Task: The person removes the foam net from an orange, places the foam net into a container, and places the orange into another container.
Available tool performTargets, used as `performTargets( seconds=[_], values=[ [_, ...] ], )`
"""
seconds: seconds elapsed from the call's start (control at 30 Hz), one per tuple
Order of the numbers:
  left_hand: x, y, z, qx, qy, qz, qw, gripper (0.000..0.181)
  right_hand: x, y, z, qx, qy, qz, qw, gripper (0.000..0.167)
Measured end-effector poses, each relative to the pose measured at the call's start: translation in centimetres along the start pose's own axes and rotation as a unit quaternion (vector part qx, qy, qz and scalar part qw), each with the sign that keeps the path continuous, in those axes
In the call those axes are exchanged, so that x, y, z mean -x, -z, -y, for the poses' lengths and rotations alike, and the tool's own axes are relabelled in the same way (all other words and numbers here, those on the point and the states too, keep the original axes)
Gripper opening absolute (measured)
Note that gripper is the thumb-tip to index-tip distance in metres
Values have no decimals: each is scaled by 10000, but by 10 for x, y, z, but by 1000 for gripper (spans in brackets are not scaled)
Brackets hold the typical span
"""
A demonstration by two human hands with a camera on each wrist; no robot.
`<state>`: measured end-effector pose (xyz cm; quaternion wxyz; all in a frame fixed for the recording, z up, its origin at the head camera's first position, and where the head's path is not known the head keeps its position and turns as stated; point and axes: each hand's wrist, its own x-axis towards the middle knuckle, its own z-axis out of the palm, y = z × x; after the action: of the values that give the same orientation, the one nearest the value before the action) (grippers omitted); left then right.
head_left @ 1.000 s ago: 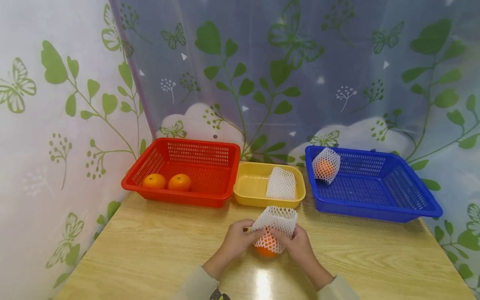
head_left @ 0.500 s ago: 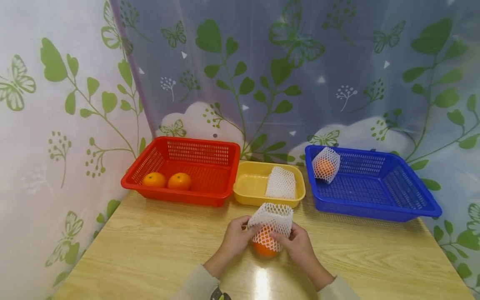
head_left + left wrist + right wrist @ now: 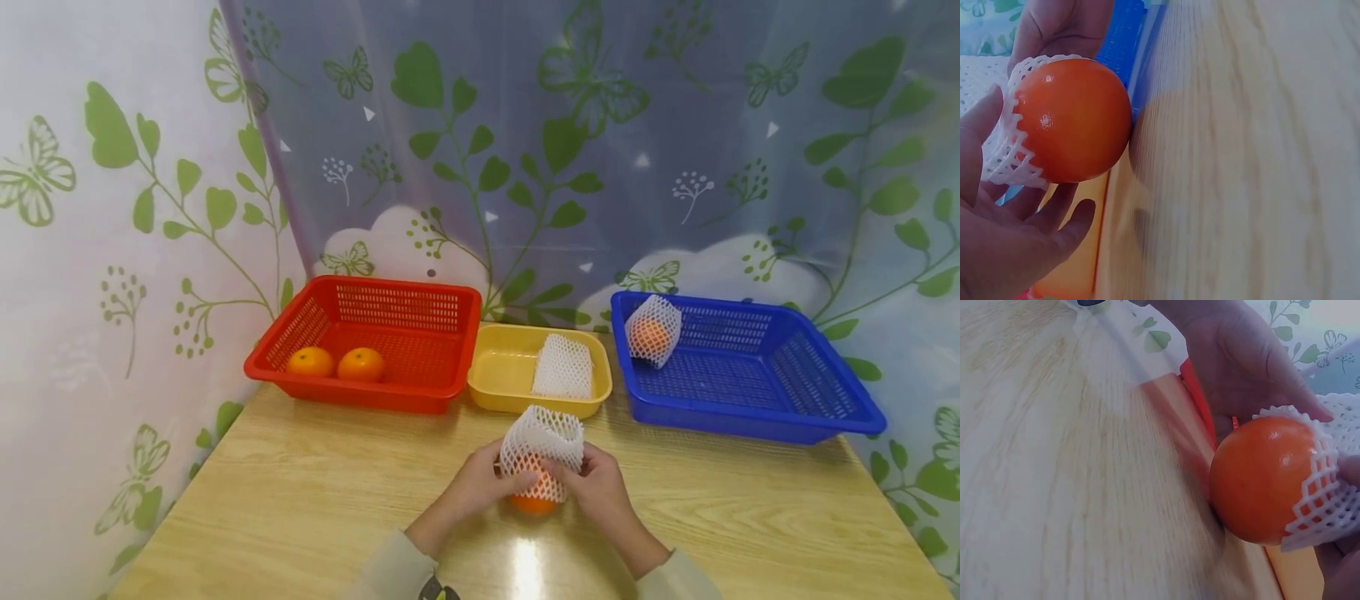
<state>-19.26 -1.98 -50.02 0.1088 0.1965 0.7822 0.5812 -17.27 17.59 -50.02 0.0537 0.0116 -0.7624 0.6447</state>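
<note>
The left hand (image 3: pixel 480 485) and right hand (image 3: pixel 600 485) hold the foam net (image 3: pixel 542 433) in front of the yellow tray (image 3: pixel 497 400), with the orange (image 3: pixel 534 505) partly inside; it may slide out onto the bench (image 3: pixel 360 500) if the grip loosens, or the net may tear if pulled

Closed off at the rear by a hanging blue-grey sheet (image 3: pixel 675 133) printed with green leafy stems, butterflies and white clouds. Bounded at left by a whitish sheet (image 3: pixel 52 275) of similar print. Fitted below with a pale wood-grain tabletop (image 3: pixel 300 492), bearing a bright white glare patch (image 3: pixel 527 565) near the lower frame edge.
</note>
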Motion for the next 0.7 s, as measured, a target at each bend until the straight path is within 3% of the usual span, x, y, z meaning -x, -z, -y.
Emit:
performTargets(
  seconds=[0.2, 0.7],
  values=[
    [0, -2, -3, 93, -115, 191, 9997, 52, -1, 0, 3, 107, 196, -395, 9990, 31],
    [2, 3, -5, -79, 14, 86, 9999, 39, -1, -2, 2, -245, 59, -66, 9997, 33]
  ],
)
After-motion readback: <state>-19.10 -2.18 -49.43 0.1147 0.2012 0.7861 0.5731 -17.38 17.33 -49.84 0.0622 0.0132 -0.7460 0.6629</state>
